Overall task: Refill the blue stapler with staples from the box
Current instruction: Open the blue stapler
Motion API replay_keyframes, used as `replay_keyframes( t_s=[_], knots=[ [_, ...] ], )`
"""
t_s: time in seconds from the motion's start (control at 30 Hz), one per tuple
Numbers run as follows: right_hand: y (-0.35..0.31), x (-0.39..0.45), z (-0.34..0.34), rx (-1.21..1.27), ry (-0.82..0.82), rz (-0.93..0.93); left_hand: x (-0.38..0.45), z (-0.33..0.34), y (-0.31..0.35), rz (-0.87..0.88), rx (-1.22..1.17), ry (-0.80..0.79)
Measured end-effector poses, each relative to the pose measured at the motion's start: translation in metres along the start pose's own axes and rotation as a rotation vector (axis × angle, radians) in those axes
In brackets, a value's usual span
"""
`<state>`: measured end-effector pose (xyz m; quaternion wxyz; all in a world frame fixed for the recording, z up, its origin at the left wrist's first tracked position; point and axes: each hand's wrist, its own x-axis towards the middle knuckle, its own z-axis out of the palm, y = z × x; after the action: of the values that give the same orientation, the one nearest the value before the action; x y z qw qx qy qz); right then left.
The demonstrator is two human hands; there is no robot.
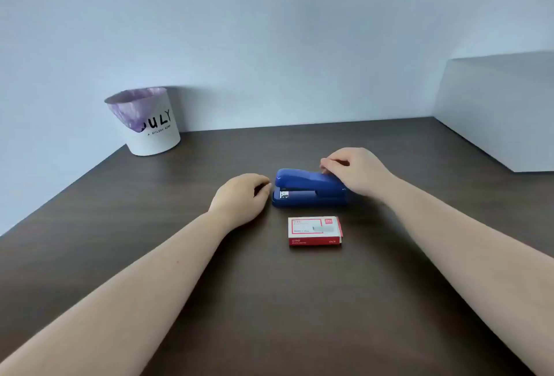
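Observation:
The blue stapler (305, 188) lies closed on the dark wooden desk (180, 255), its metal mouth facing left. My right hand (356, 170) rests over its rear right end, fingers curled against the top cover. My left hand (242, 196) sits on the desk just left of the stapler's front, fingers loosely curled, holding nothing; whether the fingertips touch the stapler I cannot tell. A red and white staple box (314, 231) lies closed just in front of the stapler, between my forearms.
A white bucket (150, 124) with a purple liner and black lettering stands at the desk's back left corner. A pale grey block (497, 112) rises along the right edge. A light wall runs behind the desk.

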<state>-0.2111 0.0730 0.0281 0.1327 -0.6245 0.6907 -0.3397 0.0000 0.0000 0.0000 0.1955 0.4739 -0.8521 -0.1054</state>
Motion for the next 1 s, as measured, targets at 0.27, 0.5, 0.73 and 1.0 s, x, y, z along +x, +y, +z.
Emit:
replay_keyframes(
  t_s=[0.27, 0.5, 0.73, 1.0],
  knots=[
    [-0.019, -0.014, 0.014, -0.1, -0.133, -0.137, -0.01, -0.006, 0.0, -0.005, -0.251, -0.161],
    [-0.014, -0.007, 0.037, -0.157, -0.022, -0.211, 0.0, 0.002, 0.001, 0.137, -0.089, -0.146],
    [-0.015, -0.007, 0.041, -0.196, 0.041, -0.226, 0.006, 0.002, -0.001, 0.143, -0.227, -0.127],
    [-0.022, -0.011, 0.024, 0.055, 0.27, -0.156, 0.006, -0.001, -0.005, 0.156, -0.206, -0.102]
  ],
)
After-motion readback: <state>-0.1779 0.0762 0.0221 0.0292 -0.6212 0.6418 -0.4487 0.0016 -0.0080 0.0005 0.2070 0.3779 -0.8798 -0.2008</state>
